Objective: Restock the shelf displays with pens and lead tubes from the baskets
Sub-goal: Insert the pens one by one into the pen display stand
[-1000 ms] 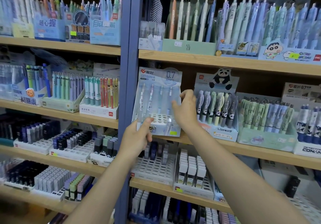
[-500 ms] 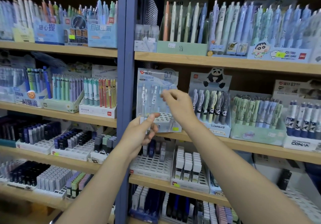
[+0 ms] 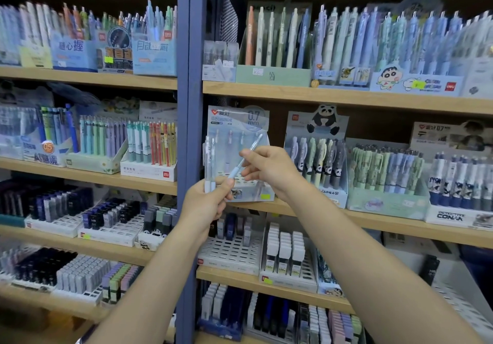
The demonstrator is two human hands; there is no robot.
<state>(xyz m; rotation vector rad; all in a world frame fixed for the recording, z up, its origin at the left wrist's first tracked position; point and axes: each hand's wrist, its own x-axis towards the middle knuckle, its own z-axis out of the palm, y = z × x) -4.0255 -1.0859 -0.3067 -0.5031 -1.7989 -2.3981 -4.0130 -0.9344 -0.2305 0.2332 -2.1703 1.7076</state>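
Here, nearest first:
Left hand (image 3: pixel 206 203): grips a small bunch of pale blue pens (image 3: pixel 209 164), held upright just in front of the display.
Right hand (image 3: pixel 269 170): pinches a single pen (image 3: pixel 246 156), tilted, its lower tip near the left thumb.
Pen display (image 3: pixel 238 154): a clear "0.7" stand on the wooden shelf (image 3: pixel 373 217), with holes showing in its base.
Beside it: panda pen box (image 3: pixel 317 156), to the right.
Below: lead tubes (image 3: pixel 284 247) in white trays.

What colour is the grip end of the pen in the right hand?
Pale blue; the pen has a clear barrel, seen in the head view, pinched by the right hand.
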